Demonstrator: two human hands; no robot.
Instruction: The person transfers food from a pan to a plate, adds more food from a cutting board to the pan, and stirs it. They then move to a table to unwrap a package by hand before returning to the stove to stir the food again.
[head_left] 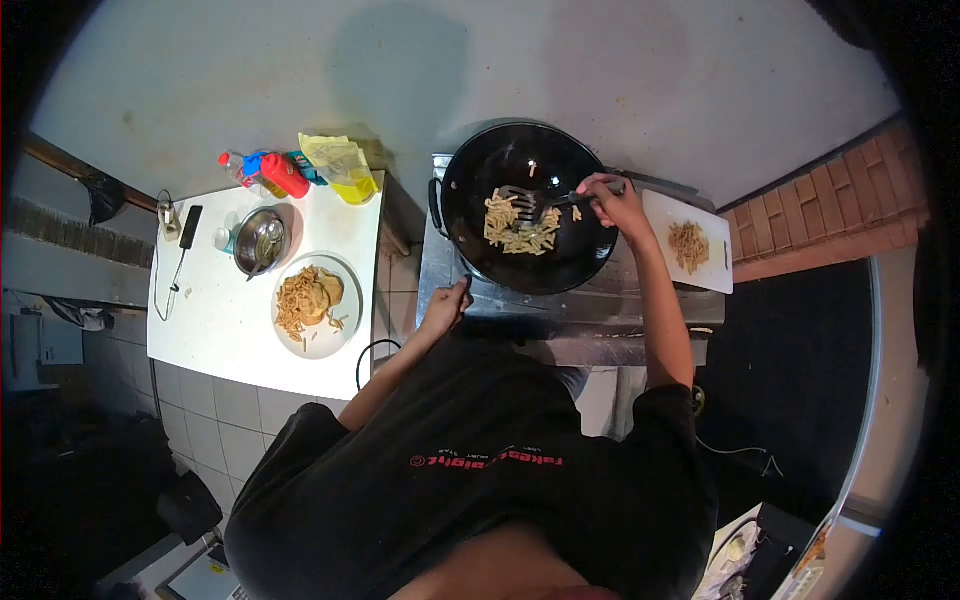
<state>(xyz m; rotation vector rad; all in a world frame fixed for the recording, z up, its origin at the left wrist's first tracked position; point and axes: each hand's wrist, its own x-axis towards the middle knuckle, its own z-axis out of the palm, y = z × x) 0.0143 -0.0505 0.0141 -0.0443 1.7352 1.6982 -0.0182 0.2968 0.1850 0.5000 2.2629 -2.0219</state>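
Note:
My right hand [612, 203] is closed around the handle of a slotted spatula [522, 200]. Its slotted head rests among pale, short food pieces [528, 238] inside a large black wok [580, 260]. The wok sits on a metal stove [640, 292]. My left hand [445, 307] is by the stove's front left edge, just below the wok. Its fingers are curled together, and what they grip, if anything, I cannot make out.
Right of the wok, a white cutting board [712, 232] bears browned strips [689, 247]. On the white table [210, 345] at left are a plate [318, 347] of food, a metal bowl [250, 232], a red bottle [287, 176], a yellow packet [340, 165] and a black-handled stick tool [190, 228].

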